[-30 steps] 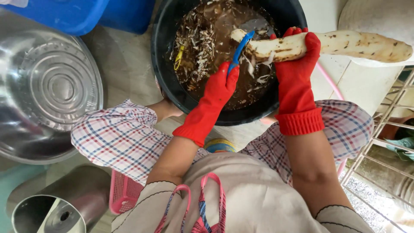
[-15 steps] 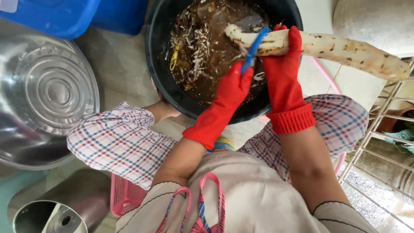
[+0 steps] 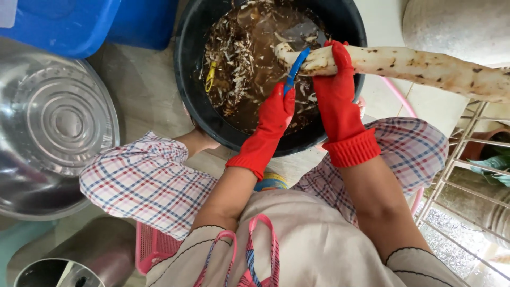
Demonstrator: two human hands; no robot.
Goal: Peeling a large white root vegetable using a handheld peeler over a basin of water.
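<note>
A: Left hand (image 3: 276,114), red rubber glove, wrapped tight around a blue plastic peeler (image 3: 295,66), blade laid against the near end of a long pale root with brown speckles (image 3: 404,64).

B: Right hand (image 3: 333,85), red glove too, clamped over the top of that root just beside the blade. Rest of the root sticking far out past the right hand, unsupported, beyond the rim of the round black plastic tub (image 3: 197,111).

A: Risky, probably. Wet gloves, slimy skin: easy slip. Blade then likely straight into the right glove's fingers, so close alongside.

B: Or a droop of the long free end, levering the root out of the grip and into the murky brown water with floating peel shreds (image 3: 255,69) under both hands.

A: Splash onto the checked trousers (image 3: 149,180) below the wrists, too. Small yellow object (image 3: 210,77) floating left of the left hand; kind hard to tell.

B: Large shiny steel basin (image 3: 53,122) well off to the left, wire rack (image 3: 467,159) close to the right elbow. Possible knock there with a wide stroke.
</note>
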